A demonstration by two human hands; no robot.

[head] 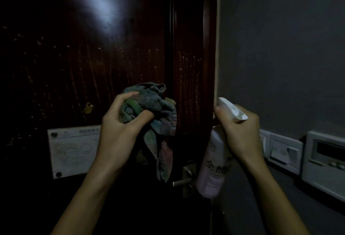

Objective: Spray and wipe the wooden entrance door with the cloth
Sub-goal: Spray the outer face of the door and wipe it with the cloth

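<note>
The dark wooden door (93, 57) fills the left and middle of the view; droplets and thin wet streaks run down its panel. My left hand (121, 122) is closed around a bunched, faded multicoloured cloth (158, 104), held just in front of the door, with a loose end hanging down. My right hand (240, 133) grips the neck of a pale pink spray bottle (211, 169) with a white trigger head (231, 109), its nozzle turned toward the door frame. The bottle hangs in front of the door's right edge.
A metal lever handle (183, 181) sits low on the door between my arms. A white notice plate (72, 150) is screwed to the door at lower left, a small brass fitting (88, 108) above it. Wall switches (283, 150) and a white control panel (324, 160) line the grey wall on the right.
</note>
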